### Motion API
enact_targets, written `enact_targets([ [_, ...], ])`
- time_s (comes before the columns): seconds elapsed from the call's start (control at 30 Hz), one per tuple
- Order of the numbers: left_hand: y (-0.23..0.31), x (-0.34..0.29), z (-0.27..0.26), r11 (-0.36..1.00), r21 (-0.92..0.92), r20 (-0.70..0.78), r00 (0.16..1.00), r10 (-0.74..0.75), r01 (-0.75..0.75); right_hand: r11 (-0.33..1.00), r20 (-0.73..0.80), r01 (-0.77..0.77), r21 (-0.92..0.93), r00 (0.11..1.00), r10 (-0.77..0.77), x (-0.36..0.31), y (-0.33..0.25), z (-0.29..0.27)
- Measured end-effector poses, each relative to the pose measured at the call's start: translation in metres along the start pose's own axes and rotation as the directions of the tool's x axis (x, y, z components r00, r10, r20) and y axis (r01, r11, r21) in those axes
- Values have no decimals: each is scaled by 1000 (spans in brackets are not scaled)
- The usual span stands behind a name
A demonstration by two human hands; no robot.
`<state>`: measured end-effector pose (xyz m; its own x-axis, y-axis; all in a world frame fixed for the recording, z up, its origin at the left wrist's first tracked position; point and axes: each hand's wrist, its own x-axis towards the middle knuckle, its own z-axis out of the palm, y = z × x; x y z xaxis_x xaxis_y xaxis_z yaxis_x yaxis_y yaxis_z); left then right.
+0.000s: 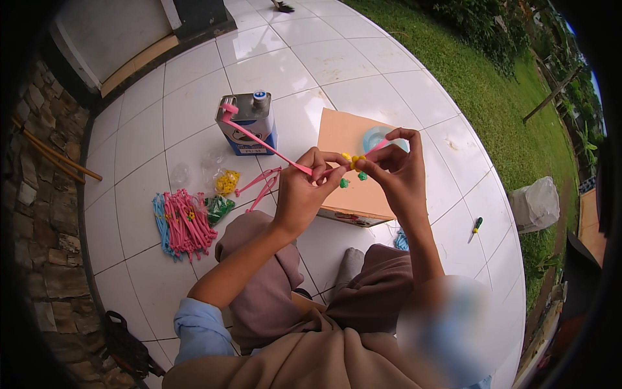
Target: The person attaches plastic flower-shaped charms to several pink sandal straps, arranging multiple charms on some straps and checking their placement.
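Above a tan box [350, 201], both my hands are closed on one pink strap [269, 148]. My left hand [299, 198] pinches it near the middle; its knotted free end sticks out to the upper left. My right hand [403, 178] grips the other end, a short tip showing past the fingers. Between my fingertips, yellow beads [355, 160] sit on the strap, and small green beads [344, 183] hang just below. The fingers partly hide how the beads are attached. Another pink strap [264, 189] lies by my left knee.
Left on the white tiles are bundles of pink straps [188, 223] and blue straps [159, 223], plus bags of yellow beads [227, 182] and green beads [219, 209]. A metal can [249, 126] stands behind. A light-blue dish [374, 139] rests on the box; a screwdriver [477, 227] lies right.
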<state>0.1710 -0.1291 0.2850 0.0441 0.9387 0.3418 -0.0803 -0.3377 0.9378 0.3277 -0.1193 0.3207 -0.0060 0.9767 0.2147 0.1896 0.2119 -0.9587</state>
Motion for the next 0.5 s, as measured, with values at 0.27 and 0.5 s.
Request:
enact_targets([
  [0.27,-2,1,-4,997,-79,22,999,-24,25,854,112,299,-426,954,-278,-4,-4,4],
  [0.5,-6,-1,-6,1000,13,25,1000,-7,7,708,226,373,-600,928,-297,-8,-9,5],
])
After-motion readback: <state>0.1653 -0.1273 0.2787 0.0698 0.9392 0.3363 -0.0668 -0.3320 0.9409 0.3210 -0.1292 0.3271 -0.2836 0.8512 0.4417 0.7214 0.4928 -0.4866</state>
